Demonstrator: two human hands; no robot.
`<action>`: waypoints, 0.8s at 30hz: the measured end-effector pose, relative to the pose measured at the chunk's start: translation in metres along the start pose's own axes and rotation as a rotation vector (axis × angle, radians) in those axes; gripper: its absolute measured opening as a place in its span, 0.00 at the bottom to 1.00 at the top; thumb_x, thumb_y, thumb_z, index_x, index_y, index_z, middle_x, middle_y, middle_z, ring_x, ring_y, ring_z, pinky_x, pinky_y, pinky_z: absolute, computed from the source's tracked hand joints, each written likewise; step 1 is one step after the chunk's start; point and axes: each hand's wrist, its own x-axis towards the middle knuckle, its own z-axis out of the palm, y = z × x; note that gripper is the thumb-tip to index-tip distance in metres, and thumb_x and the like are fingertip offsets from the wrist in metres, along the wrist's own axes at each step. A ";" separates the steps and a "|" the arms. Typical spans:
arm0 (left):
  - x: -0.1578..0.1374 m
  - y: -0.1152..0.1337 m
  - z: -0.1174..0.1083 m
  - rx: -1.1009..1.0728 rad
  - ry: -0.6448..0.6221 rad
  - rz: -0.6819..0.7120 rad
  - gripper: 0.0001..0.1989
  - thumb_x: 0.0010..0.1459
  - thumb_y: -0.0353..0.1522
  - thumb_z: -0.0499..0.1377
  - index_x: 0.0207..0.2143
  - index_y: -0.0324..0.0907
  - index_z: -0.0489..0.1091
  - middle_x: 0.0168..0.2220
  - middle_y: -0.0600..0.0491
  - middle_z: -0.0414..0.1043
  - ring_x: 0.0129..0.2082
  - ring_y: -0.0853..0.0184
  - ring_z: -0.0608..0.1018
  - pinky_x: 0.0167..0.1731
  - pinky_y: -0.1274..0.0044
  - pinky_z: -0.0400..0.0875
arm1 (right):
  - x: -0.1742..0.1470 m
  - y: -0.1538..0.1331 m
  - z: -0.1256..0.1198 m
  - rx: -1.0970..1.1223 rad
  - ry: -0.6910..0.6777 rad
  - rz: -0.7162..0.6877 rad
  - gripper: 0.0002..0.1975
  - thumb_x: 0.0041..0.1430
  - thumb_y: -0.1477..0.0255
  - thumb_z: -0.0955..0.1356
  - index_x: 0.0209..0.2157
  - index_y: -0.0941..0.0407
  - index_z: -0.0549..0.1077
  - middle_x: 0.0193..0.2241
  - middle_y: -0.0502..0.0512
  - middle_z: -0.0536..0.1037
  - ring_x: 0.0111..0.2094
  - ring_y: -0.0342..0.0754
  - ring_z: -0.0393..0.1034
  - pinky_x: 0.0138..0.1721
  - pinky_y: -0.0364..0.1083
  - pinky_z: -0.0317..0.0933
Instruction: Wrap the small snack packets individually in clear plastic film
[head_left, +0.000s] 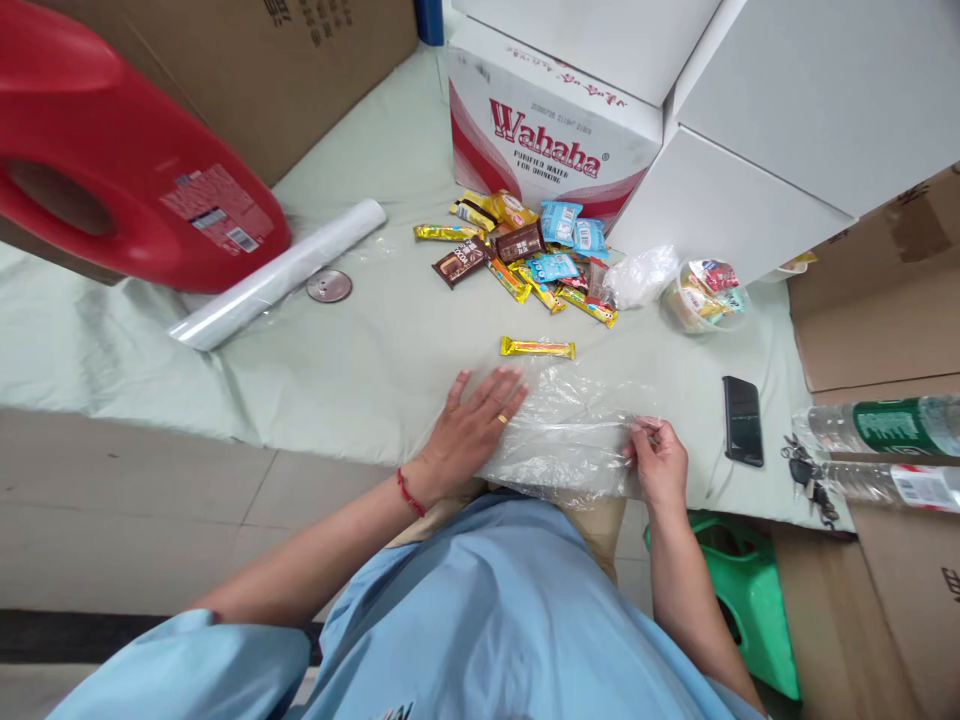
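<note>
A sheet of clear plastic film (570,440) lies crinkled at the table's front edge. My left hand (476,425) rests flat with fingers spread on the sheet's left side. At the opposite side, my right hand (658,455) pinches the film's edge between thumb and fingers. Just beyond the sheet lies a yellow-wrapped snack bar (537,348), touched by neither hand. Farther back is a pile of wrapped snacks (525,245) in yellow, brown and blue packets. A roll of plastic film (277,275) lies at the left.
Behind the snacks stands a Wahaha water carton (551,130). A red jug (142,150) is at the far left, near a round metal disc (329,286). On the right are a tub of snacks (701,300), crumpled plastic (645,275), a phone (742,420), keys (810,478) and bottles (892,425).
</note>
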 end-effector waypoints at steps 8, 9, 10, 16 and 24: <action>0.013 -0.008 -0.001 -0.148 -0.157 0.125 0.23 0.73 0.28 0.49 0.66 0.46 0.67 0.68 0.44 0.69 0.69 0.58 0.70 0.73 0.46 0.43 | -0.012 0.008 -0.016 -0.126 0.000 0.035 0.24 0.56 0.49 0.73 0.40 0.56 0.74 0.25 0.48 0.75 0.18 0.42 0.62 0.20 0.43 0.57; 0.013 -0.007 -0.002 -0.147 -0.147 0.086 0.22 0.74 0.31 0.49 0.66 0.46 0.68 0.68 0.43 0.69 0.70 0.56 0.69 0.72 0.44 0.41 | -0.012 0.012 -0.018 -0.147 0.010 0.032 0.23 0.56 0.49 0.73 0.39 0.56 0.74 0.25 0.48 0.76 0.19 0.43 0.63 0.21 0.43 0.58; 0.012 -0.005 -0.003 -0.144 -0.136 0.059 0.21 0.74 0.34 0.49 0.66 0.45 0.68 0.69 0.42 0.68 0.70 0.55 0.69 0.72 0.43 0.40 | -0.011 0.014 -0.020 -0.171 0.017 0.029 0.23 0.57 0.50 0.72 0.40 0.56 0.75 0.26 0.49 0.76 0.20 0.43 0.64 0.23 0.44 0.59; 0.003 0.002 -0.006 -0.106 -0.103 -0.034 0.21 0.74 0.37 0.51 0.64 0.42 0.69 0.69 0.40 0.67 0.70 0.52 0.68 0.71 0.46 0.48 | -0.001 -0.003 -0.025 -0.459 0.203 -0.215 0.23 0.58 0.58 0.71 0.50 0.57 0.75 0.43 0.60 0.78 0.33 0.49 0.71 0.39 0.51 0.68; -0.016 0.016 -0.003 -0.033 0.006 -0.181 0.22 0.74 0.35 0.51 0.65 0.38 0.68 0.67 0.38 0.69 0.68 0.51 0.71 0.67 0.52 0.57 | -0.037 -0.068 0.041 -0.549 -0.428 -0.682 0.12 0.71 0.70 0.63 0.47 0.52 0.79 0.43 0.60 0.80 0.47 0.54 0.75 0.49 0.53 0.71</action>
